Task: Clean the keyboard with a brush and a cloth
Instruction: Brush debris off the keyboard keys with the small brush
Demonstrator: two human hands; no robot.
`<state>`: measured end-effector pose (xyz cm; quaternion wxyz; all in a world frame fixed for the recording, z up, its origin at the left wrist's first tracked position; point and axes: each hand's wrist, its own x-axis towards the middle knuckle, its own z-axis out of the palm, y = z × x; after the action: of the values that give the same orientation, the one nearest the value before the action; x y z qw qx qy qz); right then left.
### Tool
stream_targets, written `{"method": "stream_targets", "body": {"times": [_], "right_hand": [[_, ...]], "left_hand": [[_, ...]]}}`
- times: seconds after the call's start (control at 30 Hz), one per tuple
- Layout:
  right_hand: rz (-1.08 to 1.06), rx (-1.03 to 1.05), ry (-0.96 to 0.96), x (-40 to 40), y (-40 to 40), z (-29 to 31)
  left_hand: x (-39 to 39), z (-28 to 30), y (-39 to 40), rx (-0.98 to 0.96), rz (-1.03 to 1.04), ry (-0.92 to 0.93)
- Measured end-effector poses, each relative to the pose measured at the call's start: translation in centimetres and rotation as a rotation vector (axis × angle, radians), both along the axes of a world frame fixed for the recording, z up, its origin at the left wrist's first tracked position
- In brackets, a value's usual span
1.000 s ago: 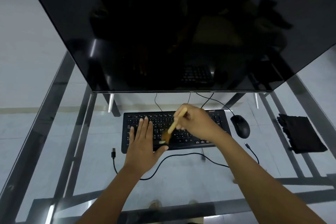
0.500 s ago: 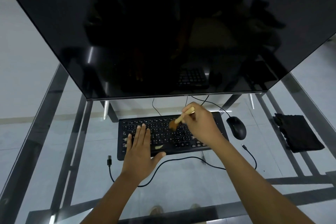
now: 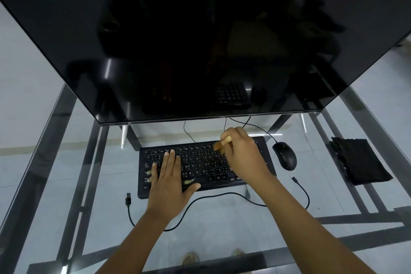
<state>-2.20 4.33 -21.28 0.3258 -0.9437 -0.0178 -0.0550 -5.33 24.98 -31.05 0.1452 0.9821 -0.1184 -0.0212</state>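
Since half a second ago I see the brush (image 3: 219,145) has travelled further toward the keyboard's back right, from the upper middle rows up to the top row, while the flat hand has not shifted. Going left to right: my left hand (image 3: 170,181) lies palm down on the left half of the black keyboard (image 3: 200,162), fingers straight and together, thumb spread toward the space bar, holding nothing. Next, the right hand (image 3: 242,158) hovers over the keyboard's right part, fingers curled round the wooden handle, its pale end poking out above the knuckles. The brown bristles stick out to the left of that grip, blurred, at the top row; I cannot tell whether they touch the keys. Right of the keyboard sits a black mouse (image 3: 285,155), and farther right a folded black cloth (image 3: 360,163), well apart from both hands, all on the glass table (image 3: 66,173) below the dark monitor (image 3: 200,40).
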Motion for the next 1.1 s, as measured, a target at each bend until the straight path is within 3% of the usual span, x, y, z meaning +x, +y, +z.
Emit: {"method": "stream_targets", "body": {"times": [0.07,0.2,0.5,0.6,0.87,1.1], "right_hand": [[-0.017,0.095,-0.032,0.0,-0.1,0.4],[0.003,0.365,0.235,-0.3,0.6,1.0],[-0.080,0.097,0.097,0.2,-1.7,0.0],[-0.109,0.113,0.056,0.4,-2.8,0.2],[-0.596,0.484,0.050,-2.7,-10.7,1.5],[-0.890,0.350,0.014,-7.6,-22.9,0.0]], "left_hand": [[0.0,0.0,0.1,0.001,0.006,0.007],[-0.2,-0.3,0.3,0.007,0.001,0.016],[-0.3,-0.2,0.5,-0.016,-0.008,0.038],[-0.3,0.0,0.2,-0.002,0.011,0.063],[1.1,1.7,-6.4,-0.042,-0.126,0.029],[2.4,2.7,-19.9,-0.110,-0.392,0.022]]}}
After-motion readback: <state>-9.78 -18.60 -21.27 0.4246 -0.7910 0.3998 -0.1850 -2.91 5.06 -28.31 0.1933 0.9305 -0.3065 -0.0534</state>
